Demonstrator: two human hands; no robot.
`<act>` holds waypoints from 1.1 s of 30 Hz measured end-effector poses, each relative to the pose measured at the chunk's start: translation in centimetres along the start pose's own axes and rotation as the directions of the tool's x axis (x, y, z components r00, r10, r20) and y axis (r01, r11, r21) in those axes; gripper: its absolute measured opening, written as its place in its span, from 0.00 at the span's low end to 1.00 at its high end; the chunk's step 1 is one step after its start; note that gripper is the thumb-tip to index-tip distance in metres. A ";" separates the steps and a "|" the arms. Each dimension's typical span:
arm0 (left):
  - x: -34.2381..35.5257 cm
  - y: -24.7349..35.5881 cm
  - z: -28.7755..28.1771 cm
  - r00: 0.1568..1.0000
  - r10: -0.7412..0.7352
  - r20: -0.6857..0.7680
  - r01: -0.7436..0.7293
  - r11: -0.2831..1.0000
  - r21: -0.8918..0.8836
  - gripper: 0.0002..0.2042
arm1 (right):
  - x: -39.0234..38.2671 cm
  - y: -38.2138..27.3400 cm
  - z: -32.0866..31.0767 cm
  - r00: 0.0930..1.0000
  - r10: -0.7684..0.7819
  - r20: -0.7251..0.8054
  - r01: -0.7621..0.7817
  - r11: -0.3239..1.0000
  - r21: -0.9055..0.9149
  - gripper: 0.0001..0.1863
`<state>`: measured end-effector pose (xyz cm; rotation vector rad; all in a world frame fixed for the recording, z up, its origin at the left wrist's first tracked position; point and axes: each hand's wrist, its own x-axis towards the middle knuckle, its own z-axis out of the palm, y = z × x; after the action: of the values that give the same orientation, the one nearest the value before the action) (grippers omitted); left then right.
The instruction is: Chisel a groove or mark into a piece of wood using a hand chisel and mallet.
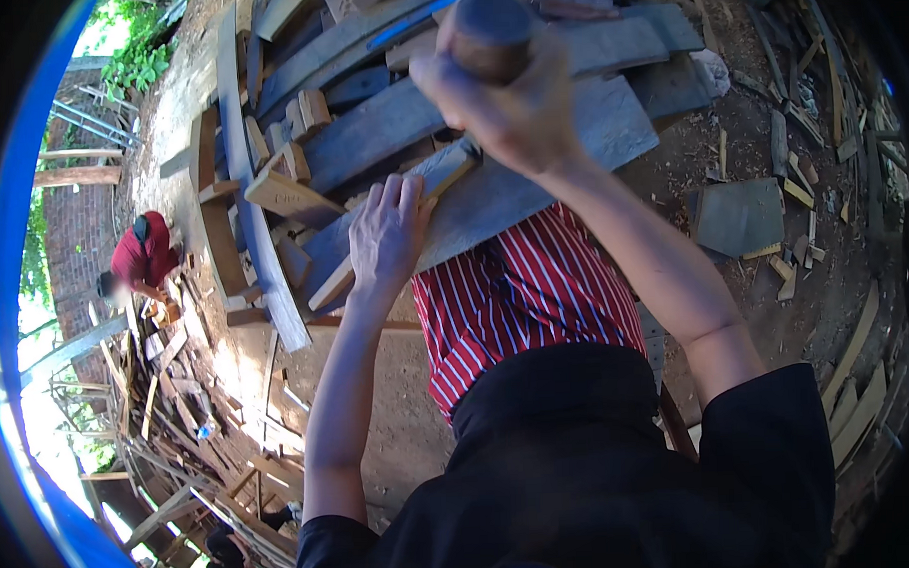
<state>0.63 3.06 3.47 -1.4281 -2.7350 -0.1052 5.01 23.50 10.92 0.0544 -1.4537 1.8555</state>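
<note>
My left hand (386, 231) is closed over a short piece of wood (449, 170) with a greyish top and a pale cut side. That piece rests on a wide grey plank (589, 134) lying across in front of my red-and-white striped lap. Raised above the plank, my right hand (519, 116) is wrapped round a dark, round-ended tool (493, 37) that looks like a wooden mallet. Motion blurs this hand and the tool, and the fingers partly hide its shape. A loose wooden block (289, 197) lies left of my left hand.
Stacked planks (369, 117) and offcuts spread ahead and to the left, with a long narrow board (246, 191) along their left side. A grey square panel (740, 217) lies on the ground at right among scraps. A person in red (145, 257) bends over wood at far left.
</note>
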 end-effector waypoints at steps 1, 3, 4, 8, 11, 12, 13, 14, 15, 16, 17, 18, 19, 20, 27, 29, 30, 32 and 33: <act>0.2 -0.1 0.1 1.000 0.008 -0.020 -0.008 1.000 0.006 0.15 | -0.1 1.0 0.1 0.999 0.008 -0.037 -0.009 0.999 -0.039 0.07; 0.0 -0.3 0.5 1.000 -0.018 0.020 0.018 1.000 -0.007 0.15 | -0.1 1.5 -0.6 0.998 0.039 -0.041 -0.040 0.999 -0.023 0.07; -0.1 -0.2 0.5 1.000 -0.023 0.020 0.023 0.999 -0.034 0.14 | -0.1 1.2 -0.9 0.997 0.070 -0.025 -0.071 0.997 -0.028 0.07; 0.1 -0.8 0.1 0.999 -0.051 -0.014 0.049 0.992 -0.115 0.13 | 1.0 -0.8 -1.2 0.958 -0.217 0.187 0.253 0.947 -0.196 0.07; 0.0 -0.8 -0.1 0.998 -0.036 -0.048 0.031 0.994 -0.104 0.13 | 1.5 -2.0 -2.2 0.809 -0.214 0.547 0.417 0.865 -0.278 0.07; -0.3 -1.0 -0.1 0.999 -0.030 -0.033 0.026 0.992 -0.120 0.14 | 1.2 -1.1 -2.4 0.701 -0.087 0.708 0.528 0.731 -0.433 0.08; -0.4 -1.2 0.2 1.000 -0.022 -0.020 0.019 0.990 -0.141 0.14 | 0.8 0.0 -2.9 0.586 0.086 0.806 0.650 0.545 -0.530 0.10; -0.5 -1.3 0.2 0.999 -0.023 -0.036 0.016 0.981 -0.191 0.14 | 0.0 0.9 -3.8 0.569 0.073 0.819 0.670 0.538 -0.512 0.10; -0.6 -1.3 -0.1 0.998 -0.036 -0.057 0.025 0.982 -0.186 0.14 | -1.2 1.9 -5.2 0.525 0.195 0.829 0.699 0.456 -0.550 0.09; -0.5 -1.1 -0.4 0.997 -0.027 -0.071 0.011 0.977 -0.212 0.15 | -2.1 2.2 -6.6 0.485 0.322 0.813 0.730 0.362 -0.579 0.09; -0.9 -1.2 -1.0 0.996 -0.027 -0.080 0.008 0.974 -0.228 0.15 | -2.6 2.4 -7.4 0.470 0.306 0.828 0.747 0.363 -0.558 0.09; -1.1 -1.4 -1.5 0.991 -0.014 -0.131 -0.020 0.967 -0.254 0.16 | -3.2 2.2 -8.1 0.524 0.309 0.794 0.720 0.338 -0.606 0.11; -1.3 -1.5 -2.2 0.990 -0.026 -0.142 -0.011 0.967 -0.253 0.16 | -3.7 2.1 -8.9 0.576 0.316 0.754 0.686 0.314 -0.656 0.13; -1.6 -1.5 -3.1 0.983 -0.040 -0.181 -0.016 0.955 -0.296 0.17 | -4.2 2.1 -9.7 0.567 0.315 0.762 0.693 0.318 -0.647 0.13; -1.7 0.1 -6.8 0.895 -0.104 -0.434 -0.114 0.887 -0.447 0.18 | -5.0 0.5 -8.7 0.798 0.206 0.567 0.514 0.260 -0.818 0.20; -1.6 1.0 -7.8 0.858 -0.094 -0.505 -0.183 0.863 -0.471 0.18 | -5.6 -0.1 -7.8 0.825 0.165 0.540 0.482 0.291 -0.826 0.21; -1.7 1.3 -7.8 0.862 -0.086 -0.500 -0.191 0.859 -0.476 0.17 | -6.2 0.0 -7.8 0.843 0.158 0.514 0.426 0.387 -0.818 0.23; -2.1 1.5 -7.6 0.849 -0.069 -0.524 -0.228 0.847 -0.480 0.18 | -7.2 -0.4 -7.0 0.851 0.171 0.497 0.348 0.525 -0.777 0.22; -2.3 1.7 -7.5 0.839 -0.054 -0.541 -0.257 0.837 -0.482 0.19 | -7.7 -0.5 -6.3 0.850 0.168 0.499 0.353 0.521 -0.777 0.22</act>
<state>3.45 1.50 10.79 -1.3588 -2.2187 -1.1704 13.33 24.77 5.54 0.1626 -2.5721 0.8312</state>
